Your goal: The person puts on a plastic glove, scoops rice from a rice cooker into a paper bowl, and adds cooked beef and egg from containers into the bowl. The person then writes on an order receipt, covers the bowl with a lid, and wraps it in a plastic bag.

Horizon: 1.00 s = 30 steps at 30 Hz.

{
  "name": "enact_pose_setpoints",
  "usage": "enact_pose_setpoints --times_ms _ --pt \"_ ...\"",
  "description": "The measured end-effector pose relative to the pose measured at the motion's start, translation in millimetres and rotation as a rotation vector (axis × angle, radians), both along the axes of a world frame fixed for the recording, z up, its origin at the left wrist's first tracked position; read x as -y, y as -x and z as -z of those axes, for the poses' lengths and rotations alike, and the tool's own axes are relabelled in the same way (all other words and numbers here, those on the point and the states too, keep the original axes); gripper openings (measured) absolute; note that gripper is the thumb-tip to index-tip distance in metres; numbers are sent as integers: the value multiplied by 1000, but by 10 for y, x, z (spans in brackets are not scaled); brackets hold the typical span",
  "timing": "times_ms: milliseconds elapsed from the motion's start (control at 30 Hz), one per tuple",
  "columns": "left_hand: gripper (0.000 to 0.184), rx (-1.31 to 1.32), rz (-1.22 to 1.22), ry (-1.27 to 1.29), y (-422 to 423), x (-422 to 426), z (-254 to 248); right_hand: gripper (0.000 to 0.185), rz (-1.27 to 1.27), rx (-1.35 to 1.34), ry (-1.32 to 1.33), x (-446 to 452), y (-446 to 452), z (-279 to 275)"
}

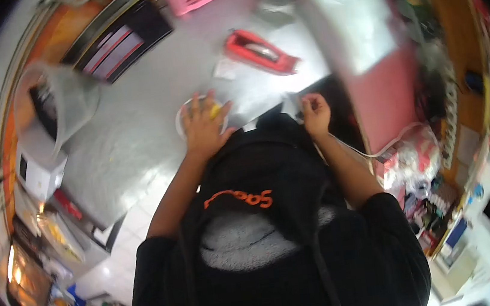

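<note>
My left hand [203, 124] lies palm down with its fingers spread over a round white dish-like thing [180, 123] on the grey metal table. Something yellow [214, 109] shows between its fingers, too blurred to name. My right hand [315, 114] is at the table's near edge, to the right, with fingers curled together; what they hold, if anything, is hidden. Beyond both hands, a long red open case [259, 53] lies slantwise with something pale inside. A small white piece of paper [224, 69] sits beside it.
A clear plastic tub [79, 102] and a black box with pale labels [124, 43] stand left. At the back is a pink basket [182, 2]. To the right, white plastic sheeting [357, 25] covers part of a pink surface [387, 100]; a white cable [372, 155] runs below.
</note>
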<state>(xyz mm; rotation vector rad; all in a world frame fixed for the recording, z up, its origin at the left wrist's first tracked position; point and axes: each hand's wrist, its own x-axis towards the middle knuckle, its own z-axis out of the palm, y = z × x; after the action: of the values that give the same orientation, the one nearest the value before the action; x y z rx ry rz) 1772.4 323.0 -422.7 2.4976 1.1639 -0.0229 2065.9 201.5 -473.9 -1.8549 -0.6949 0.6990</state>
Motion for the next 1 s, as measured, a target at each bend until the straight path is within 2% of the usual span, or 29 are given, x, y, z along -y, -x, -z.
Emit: enact_pose_setpoints --times_ms 33,100,167,267,333,367,500,567,633,667,733,767,833,900,967,1000 --pt "67 -7 0 -5 -20 6 -3 7 28 93 -35 59 -76 -30" --pt "66 -29 10 -14 -60 15 10 7 78 132 55 159 -192 -148" --pt "66 -33 42 -32 -110 36 19 5 121 8 82 242 -306 -225" --pt "67 -113 24 -135 -131 82 61 4 126 47 79 335 -587 -244" --pt "68 -170 11 -126 -160 105 81 4 152 220 18 341 -900 -243" --pt "68 -167 14 -158 -186 118 68 6 203 212 32 339 -1128 -201" --pt "79 -358 -6 24 -329 119 -140 17 447 570 -25 68 -2485 -149" --pt "87 -439 22 51 -319 106 -120 25 439 645 80 -145 -3255 -208" --pt "89 -554 23 76 -486 76 -262 38 500 809 436 -455 -3887 -163" --pt "90 -562 44 59 -548 79 -295 38 497 793 409 -610 -4194 -128" --pt "94 -567 32 -12 -759 92 -356 69 586 634 511 -1012 -4700 -65" --pt "94 -581 15 -32 -909 106 -382 69 580 615 489 -1202 -4850 -96" --pt "96 -430 -46 -29 -1215 188 -451 94 645 388 626 -1421 -5040 -362" --pt "92 -420 -33 -63 -1430 319 -399 101 589 345 727 -1550 -5141 -560" --pt "87 -279 1 -43 -1634 453 -386 108 537 309 839 -1481 -5197 -445" --pt "76 -277 -15 -15 -1748 524 -412 100 516 245 686 -1435 -5266 -346"
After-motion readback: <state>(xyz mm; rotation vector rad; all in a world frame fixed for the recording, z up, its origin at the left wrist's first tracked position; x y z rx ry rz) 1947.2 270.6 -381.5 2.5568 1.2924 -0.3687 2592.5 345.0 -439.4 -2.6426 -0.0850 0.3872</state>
